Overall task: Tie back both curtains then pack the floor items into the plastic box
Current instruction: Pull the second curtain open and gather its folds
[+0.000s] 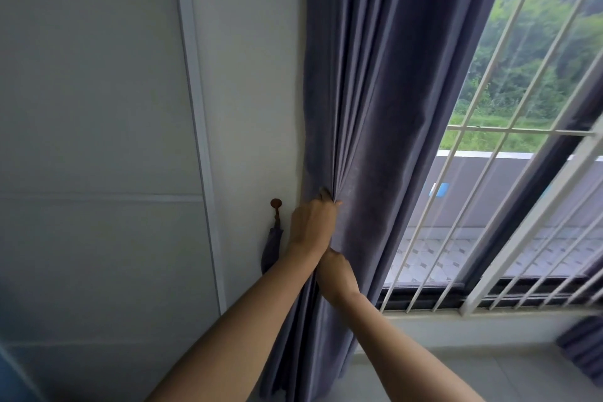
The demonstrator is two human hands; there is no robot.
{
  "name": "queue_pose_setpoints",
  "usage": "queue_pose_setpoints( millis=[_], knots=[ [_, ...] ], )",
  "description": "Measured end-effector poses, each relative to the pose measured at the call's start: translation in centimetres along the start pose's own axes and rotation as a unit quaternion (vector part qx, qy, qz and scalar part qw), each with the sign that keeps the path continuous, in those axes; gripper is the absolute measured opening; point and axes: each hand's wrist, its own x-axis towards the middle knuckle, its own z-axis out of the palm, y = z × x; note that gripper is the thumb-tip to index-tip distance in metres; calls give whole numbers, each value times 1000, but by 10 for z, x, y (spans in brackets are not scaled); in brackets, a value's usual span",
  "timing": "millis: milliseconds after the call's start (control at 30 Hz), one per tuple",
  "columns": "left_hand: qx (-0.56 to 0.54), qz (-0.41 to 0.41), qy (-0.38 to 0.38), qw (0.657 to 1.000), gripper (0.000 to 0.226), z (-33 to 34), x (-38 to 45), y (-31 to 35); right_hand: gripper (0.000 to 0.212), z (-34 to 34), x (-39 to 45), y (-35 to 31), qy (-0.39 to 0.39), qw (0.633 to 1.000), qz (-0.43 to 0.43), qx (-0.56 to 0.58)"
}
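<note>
A grey-purple curtain (pixel 385 101) hangs at the left side of the window, gathered into folds. My left hand (pixel 311 225) grips the bunched folds at about hook height, thumb and fingers pinching the fabric. Just below it, my right hand (pixel 337 274) holds the curtain too, its fingers hidden in the cloth. A round brown wall hook (pixel 276 203) sits on the white wall left of the curtain. From it dangles a tieback strap (pixel 272 248) of the same fabric, hanging loose. A second curtain's lower edge (pixel 584 349) shows at the far right.
A window with white bars (pixel 489 173) fills the right side, with greenery outside. A white sill (pixel 456 323) runs under it. The white panelled wall (pixel 98 140) is on the left. Pale floor tiles (pixel 489 378) show at the bottom right.
</note>
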Motion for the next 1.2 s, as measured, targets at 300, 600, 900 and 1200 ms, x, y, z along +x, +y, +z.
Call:
queue_pose_setpoints(
  millis=[300, 600, 900, 1200],
  knots=[
    [-3, 6, 15, 1000, 20, 14, -7, -12, 44, -128, -8, 5, 490, 855, -75, 156],
    [58, -15, 109, 992, 42, 15, -9, -3, 46, -198, 36, 22, 429, 861, -4, 273],
    [-14, -24, 17, 999, 45, 19, -9, -4, 14, -95, 29, 22, 256, 948, 1, 191],
    [-124, -60, -22, 990, 55, 16, -14, -1, 26, -22, 1, 4, 132, 980, -3, 152]
  ],
)
